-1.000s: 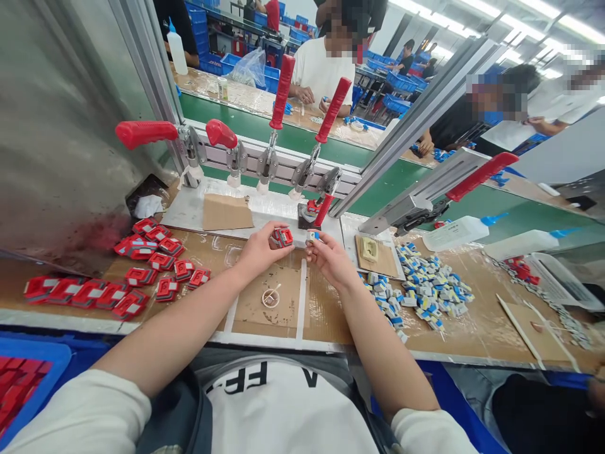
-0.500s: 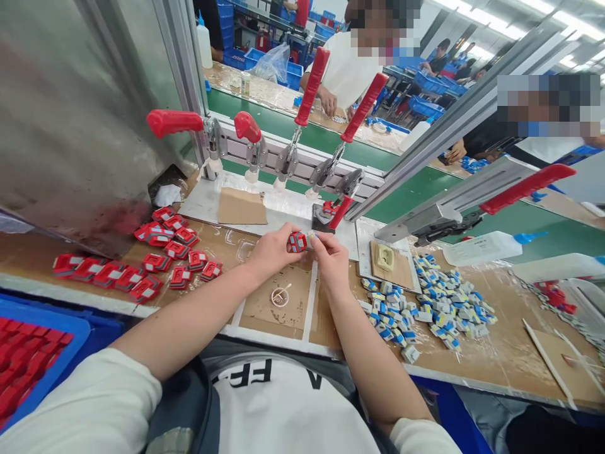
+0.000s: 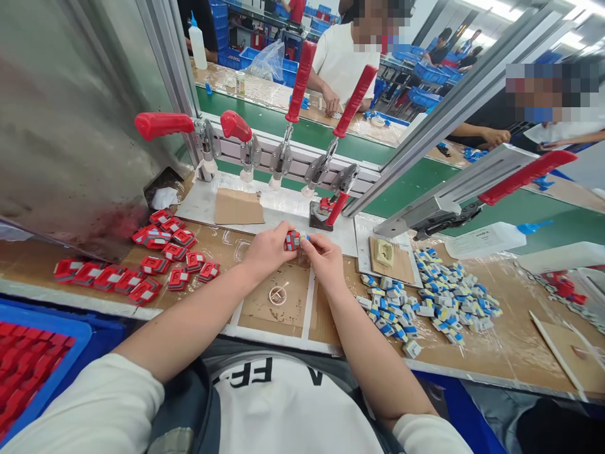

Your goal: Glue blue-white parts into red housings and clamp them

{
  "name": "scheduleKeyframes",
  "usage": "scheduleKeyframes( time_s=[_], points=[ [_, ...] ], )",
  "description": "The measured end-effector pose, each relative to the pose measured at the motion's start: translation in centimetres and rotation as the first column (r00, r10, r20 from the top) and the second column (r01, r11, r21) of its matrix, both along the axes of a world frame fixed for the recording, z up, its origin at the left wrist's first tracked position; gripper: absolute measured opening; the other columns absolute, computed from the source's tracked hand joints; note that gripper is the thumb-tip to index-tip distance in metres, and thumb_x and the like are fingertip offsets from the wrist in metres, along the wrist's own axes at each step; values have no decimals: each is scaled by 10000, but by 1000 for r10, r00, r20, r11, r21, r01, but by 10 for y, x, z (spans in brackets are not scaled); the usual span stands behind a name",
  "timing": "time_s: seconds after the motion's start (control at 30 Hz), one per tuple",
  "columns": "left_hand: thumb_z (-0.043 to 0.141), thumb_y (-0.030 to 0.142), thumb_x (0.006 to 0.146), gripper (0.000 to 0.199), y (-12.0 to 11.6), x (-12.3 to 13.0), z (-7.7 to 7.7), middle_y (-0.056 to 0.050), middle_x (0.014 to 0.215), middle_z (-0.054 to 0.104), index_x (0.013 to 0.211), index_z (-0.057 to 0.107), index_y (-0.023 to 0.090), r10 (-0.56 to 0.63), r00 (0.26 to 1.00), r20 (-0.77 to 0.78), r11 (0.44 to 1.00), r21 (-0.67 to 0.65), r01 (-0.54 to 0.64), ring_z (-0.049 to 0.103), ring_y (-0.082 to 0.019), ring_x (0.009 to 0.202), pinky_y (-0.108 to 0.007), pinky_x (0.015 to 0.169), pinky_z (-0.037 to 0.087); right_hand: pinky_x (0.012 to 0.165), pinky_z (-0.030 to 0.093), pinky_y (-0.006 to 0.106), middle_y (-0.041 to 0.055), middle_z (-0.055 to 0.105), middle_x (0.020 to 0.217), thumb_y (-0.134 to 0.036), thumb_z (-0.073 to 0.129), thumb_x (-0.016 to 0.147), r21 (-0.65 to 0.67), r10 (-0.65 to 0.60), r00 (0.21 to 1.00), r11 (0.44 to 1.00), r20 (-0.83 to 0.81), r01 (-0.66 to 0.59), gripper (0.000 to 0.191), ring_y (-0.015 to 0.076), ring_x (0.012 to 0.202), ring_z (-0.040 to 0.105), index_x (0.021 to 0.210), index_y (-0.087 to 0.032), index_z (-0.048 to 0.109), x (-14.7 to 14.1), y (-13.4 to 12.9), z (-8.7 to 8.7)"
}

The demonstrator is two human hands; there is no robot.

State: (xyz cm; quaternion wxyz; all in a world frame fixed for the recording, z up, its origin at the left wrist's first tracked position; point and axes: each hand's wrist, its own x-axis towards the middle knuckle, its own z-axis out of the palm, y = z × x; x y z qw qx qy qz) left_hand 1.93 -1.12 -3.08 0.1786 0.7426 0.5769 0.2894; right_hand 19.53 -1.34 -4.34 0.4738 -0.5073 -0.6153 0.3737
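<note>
A small red-and-gray piece (image 3: 292,240) sits at the fingertips of the person's left hand (image 3: 267,251), which grips it from the left, above the workbench (image 3: 340,321). The right hand (image 3: 327,261) comes in from the other side, thumb and fingers pinched on a small white, blue and yellow part (image 3: 304,240) right against the red-and-gray piece; the fingers partly hide it. Below the hands, a little round dish (image 3: 277,296) with a thin stick across it rests on cardboard. Similar red pieces (image 3: 174,252) lie in a cluster and a row to the left; a heap of white, blue and yellow parts (image 3: 458,296) spreads to the right. Behind stand clamps with red handles (image 3: 301,82). Across a green strip (image 3: 406,189), a co-worker in a white shirt (image 3: 338,60) works at another bench.
</note>
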Motion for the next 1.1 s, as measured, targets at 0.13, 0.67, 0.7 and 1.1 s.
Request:
scheduleKeyframes(
  time_s=[0.13,0.67,0.7,1.1],
  points=[
    [771,315,854,377,1,1,0,-83,941,771,1181,635,188,-8,995,-97,1000,29,11,744,-277,854,-323,719,494,739,481,331,35,631,857,-519,689,924,13,59,995,998,80,-61,325,200,793,588,904,-209,786,4,1,1],
    [745,324,927,576,3,16,36,-129,1196,754,1451,551,185,-98,941,-323,949,255,186,743,-267,1050,-320,839,547,623,485,304,0,609,733,-599,715,814,-173,-6,974,984,-227,-34,409,180,681,559,901,-200,718,2,12,3],
    [743,357,932,561,3,19,39,-120,1215,749,1438,561,197,-69,957,-282,954,262,145,744,-250,1025,-311,819,543,603,497,303,2,626,733,-629,715,809,-214,-22,934,975,-356,-58,451,179,669,568,944,-198,734,0,12,3],
    [720,358,894,481,25,31,22,-86,1285,734,1347,626,227,-154,874,461,967,-110,229,649,-105,720,-265,698,564,427,384,235,-4,586,521,-638,741,853,-273,16,912,952,-410,-140,495,117,444,497,678,-190,624,2,17,1]
  ],
)
